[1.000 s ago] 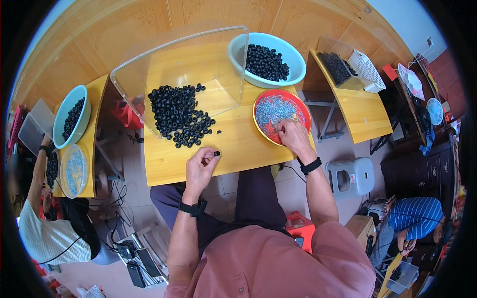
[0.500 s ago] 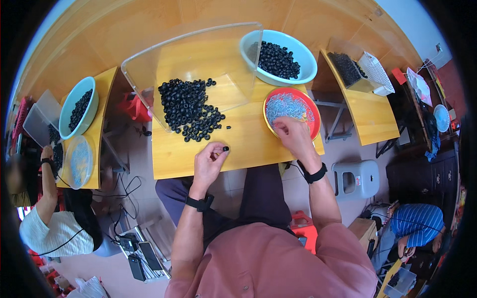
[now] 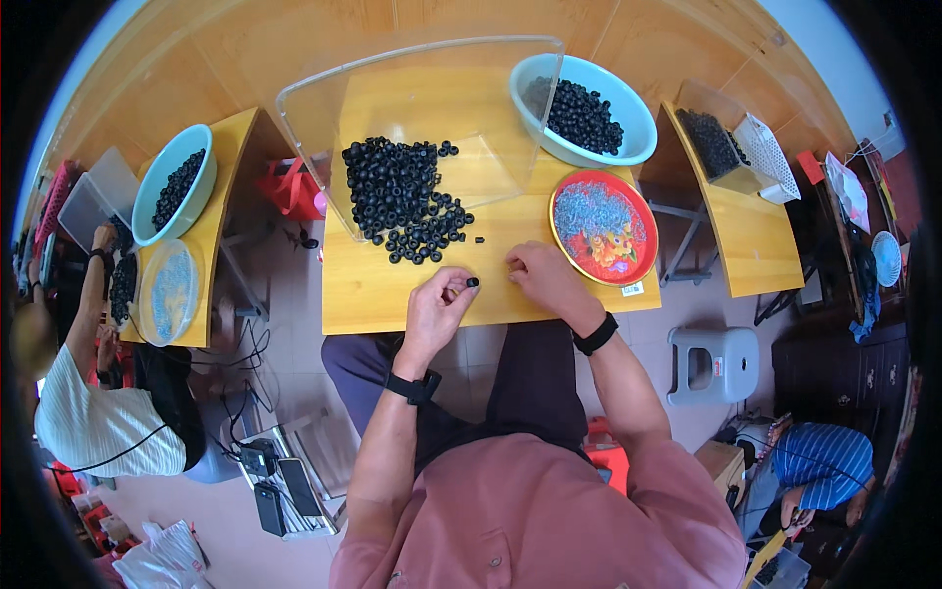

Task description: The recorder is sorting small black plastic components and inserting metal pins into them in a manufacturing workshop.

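Near the front edge of the yellow table (image 3: 392,311), my left hand (image 3: 439,309) pinches a small black ring-like part (image 3: 473,282) between thumb and fingertips. My right hand (image 3: 549,280) is just to its right, fingers closed together. Whatever those fingers hold, if anything, is too small to make out. A heap of black ring-like parts (image 3: 392,187) lies beyond my left hand, with a few strays at its near side. Past my right hand, a red flowered tray (image 3: 628,263) with a gold rim holds many small silvery metal pieces (image 3: 594,211).
Around the heap stands a clear plastic bin (image 3: 422,49). A light blue basin (image 3: 643,133) of black parts sits at the far right. Another person (image 3: 108,422) works at the left table, and one in blue stripes (image 3: 824,466) is at lower right. A grey stool (image 3: 713,365) stands to the right.
My right hand has come off the red tray and moved left, close to the black part in my left hand. My left hand keeps its pinch. The view has shifted slightly.
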Demonstrator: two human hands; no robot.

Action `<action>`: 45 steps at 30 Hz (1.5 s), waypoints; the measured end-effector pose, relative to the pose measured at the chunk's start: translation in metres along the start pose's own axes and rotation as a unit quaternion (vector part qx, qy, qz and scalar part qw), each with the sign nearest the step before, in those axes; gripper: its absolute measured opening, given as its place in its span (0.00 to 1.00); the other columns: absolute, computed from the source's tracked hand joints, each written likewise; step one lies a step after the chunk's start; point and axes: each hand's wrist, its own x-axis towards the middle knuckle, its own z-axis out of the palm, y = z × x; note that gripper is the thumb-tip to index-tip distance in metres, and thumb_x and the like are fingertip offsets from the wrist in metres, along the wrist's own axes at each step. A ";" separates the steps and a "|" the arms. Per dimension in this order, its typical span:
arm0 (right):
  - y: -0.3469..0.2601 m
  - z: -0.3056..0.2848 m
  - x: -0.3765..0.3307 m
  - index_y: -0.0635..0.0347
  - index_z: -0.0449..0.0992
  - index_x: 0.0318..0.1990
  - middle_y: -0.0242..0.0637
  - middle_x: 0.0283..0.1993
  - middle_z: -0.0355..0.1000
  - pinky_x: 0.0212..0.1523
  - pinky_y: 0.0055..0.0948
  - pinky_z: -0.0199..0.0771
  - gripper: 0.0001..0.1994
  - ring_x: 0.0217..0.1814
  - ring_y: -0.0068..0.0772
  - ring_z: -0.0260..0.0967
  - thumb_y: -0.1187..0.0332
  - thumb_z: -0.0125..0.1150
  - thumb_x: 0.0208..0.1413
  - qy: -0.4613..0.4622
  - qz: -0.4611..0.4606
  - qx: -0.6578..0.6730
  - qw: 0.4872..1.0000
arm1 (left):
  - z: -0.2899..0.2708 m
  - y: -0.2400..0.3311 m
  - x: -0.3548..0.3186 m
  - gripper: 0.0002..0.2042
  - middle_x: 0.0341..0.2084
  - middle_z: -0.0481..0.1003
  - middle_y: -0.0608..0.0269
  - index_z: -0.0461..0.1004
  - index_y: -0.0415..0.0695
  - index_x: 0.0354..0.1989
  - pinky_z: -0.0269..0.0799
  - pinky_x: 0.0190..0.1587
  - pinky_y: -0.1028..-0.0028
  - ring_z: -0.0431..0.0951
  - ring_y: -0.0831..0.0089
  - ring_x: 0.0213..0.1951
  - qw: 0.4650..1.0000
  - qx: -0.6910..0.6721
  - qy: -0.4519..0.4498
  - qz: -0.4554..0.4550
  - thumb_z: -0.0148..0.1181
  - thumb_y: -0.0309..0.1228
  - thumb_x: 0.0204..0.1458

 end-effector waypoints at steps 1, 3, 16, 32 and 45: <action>0.001 -0.001 0.001 0.65 0.78 0.37 0.49 0.39 0.76 0.48 0.50 0.73 0.06 0.45 0.55 0.75 0.74 0.61 0.52 -0.001 0.001 0.000 1.000 | 0.000 0.000 0.000 0.07 0.24 0.76 0.70 0.79 0.38 0.41 0.70 0.31 0.81 0.71 0.86 0.26 1.000 -0.001 0.000 -0.001 0.68 0.25 0.56; -0.002 -0.003 0.001 0.66 0.78 0.36 0.48 0.37 0.76 0.47 0.49 0.74 0.06 0.44 0.55 0.75 0.73 0.62 0.53 -0.006 -0.016 -0.026 1.000 | -0.001 -0.001 0.000 0.07 0.24 0.76 0.70 0.79 0.38 0.41 0.70 0.31 0.81 0.71 0.85 0.26 1.000 0.007 0.003 -0.004 0.68 0.25 0.56; -0.002 0.000 -0.002 0.65 0.74 0.35 0.47 0.34 0.72 0.38 0.47 0.76 0.08 0.36 0.54 0.75 0.69 0.65 0.56 0.022 -0.090 -0.104 0.990 | -0.002 0.002 -0.001 0.08 0.27 0.77 0.73 0.80 0.39 0.42 0.68 0.32 0.83 0.71 0.88 0.29 1.000 0.017 -0.012 -0.014 0.69 0.25 0.55; -0.025 0.003 -0.007 0.67 0.80 0.41 0.49 0.33 0.80 0.36 0.34 0.78 0.09 0.33 0.43 0.80 0.71 0.63 0.56 0.018 0.004 0.158 0.987 | -0.001 0.002 0.000 0.08 0.26 0.77 0.69 0.80 0.39 0.42 0.70 0.32 0.79 0.73 0.83 0.26 0.999 0.044 -0.012 0.007 0.68 0.25 0.55; -0.034 0.017 -0.002 0.66 0.80 0.36 0.38 0.27 0.79 0.28 0.27 0.75 0.06 0.25 0.25 0.77 0.71 0.64 0.58 -0.036 0.075 0.298 0.951 | -0.005 0.004 0.000 0.10 0.28 0.79 0.67 0.80 0.39 0.43 0.72 0.33 0.79 0.74 0.83 0.28 0.998 0.055 -0.034 0.009 0.71 0.25 0.53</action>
